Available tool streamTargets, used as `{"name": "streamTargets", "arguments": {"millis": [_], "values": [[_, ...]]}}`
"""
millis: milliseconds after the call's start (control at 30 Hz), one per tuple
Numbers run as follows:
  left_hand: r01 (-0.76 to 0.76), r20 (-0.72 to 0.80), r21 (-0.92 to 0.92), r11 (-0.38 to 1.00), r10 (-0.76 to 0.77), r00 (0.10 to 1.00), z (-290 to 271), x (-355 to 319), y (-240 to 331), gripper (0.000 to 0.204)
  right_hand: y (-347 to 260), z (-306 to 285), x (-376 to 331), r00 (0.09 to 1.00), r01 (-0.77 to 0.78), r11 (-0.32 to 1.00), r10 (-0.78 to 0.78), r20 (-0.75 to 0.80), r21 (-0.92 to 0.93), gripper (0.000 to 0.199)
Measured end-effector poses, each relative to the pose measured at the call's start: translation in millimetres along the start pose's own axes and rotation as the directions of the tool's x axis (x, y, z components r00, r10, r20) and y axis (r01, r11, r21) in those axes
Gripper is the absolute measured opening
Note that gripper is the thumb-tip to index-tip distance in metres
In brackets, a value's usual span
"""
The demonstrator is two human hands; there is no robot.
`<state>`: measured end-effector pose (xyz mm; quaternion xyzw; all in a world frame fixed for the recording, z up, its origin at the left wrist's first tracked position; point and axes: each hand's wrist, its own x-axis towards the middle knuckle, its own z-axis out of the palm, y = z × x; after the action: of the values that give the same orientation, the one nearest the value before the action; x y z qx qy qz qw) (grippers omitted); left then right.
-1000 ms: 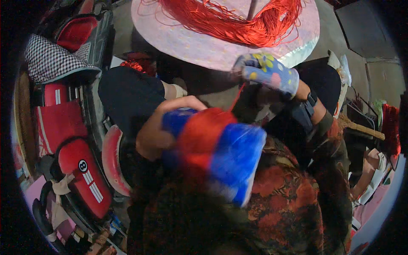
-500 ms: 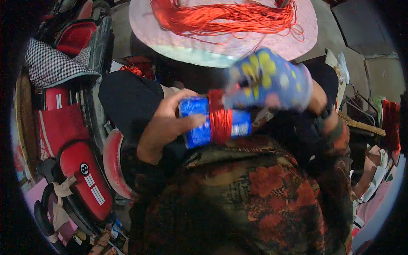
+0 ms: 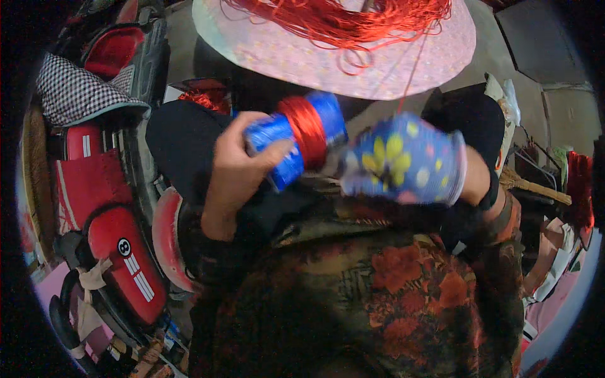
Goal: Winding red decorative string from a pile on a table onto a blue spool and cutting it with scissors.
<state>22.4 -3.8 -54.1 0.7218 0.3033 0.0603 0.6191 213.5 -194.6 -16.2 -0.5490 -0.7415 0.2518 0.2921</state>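
My bare left hand (image 3: 236, 164) grips one end of a blue block-shaped pack (image 3: 328, 116), thumb across its near face. A band of shiny red cord (image 3: 302, 131) is wound round the pack's middle. Close by on the right is my right hand (image 3: 400, 160), in a blue glove with yellow flowers, its fingers closed and blurred. A single strand of red cord comes down from the table to this glove. The strand between glove and pack cannot be made out. Beyond my hands, a loose red cord skein (image 3: 353, 28) lies on a round pink table (image 3: 277, 60).
On the left stands a red and black ride-on vehicle (image 3: 126, 264) with a black-and-white checked cloth (image 3: 88, 94) over it. A box with red cord (image 3: 205, 97) sits beyond my left knee. A straw broom (image 3: 535, 187) and hanging red material (image 3: 580, 189) are at the right.
The pack has tilted, its right end swinging up and away. My gloved hand has moved down from above the pack to its right side. The skein appears shifted farther up in view.
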Motion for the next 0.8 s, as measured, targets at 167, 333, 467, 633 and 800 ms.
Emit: {"name": "streamTargets", "arguments": {"millis": [167,333,467,633,800], "values": [[0.091,0.433,-0.193,0.977,0.001,0.902,-1,-15,4,0.048,42,-11,30,0.881,-0.406,0.826,0.467,-0.073,0.391,0.026],[0.084,0.203,-0.670,0.737,0.074,0.976,-5,-19,6,0.049,72,52,-17,0.888,-0.269,0.708,0.445,-0.117,0.652,0.020],[-0.045,-0.082,-0.627,0.777,-0.009,0.997,6,-10,3,0.041,16,38,-15,0.945,-0.316,0.933,0.325,0.027,-0.174,0.017],[0.036,-0.008,-0.200,0.979,-0.038,0.999,3,-6,-9,0.039,-6,2,8,0.993,0.001,0.979,0.023,0.114,-0.205,0.020],[0.171,0.466,-0.162,0.972,-0.077,0.881,4,-13,7,0.045,23,-19,26,0.966,-0.226,0.946,0.249,-0.074,0.232,0.023]]}}
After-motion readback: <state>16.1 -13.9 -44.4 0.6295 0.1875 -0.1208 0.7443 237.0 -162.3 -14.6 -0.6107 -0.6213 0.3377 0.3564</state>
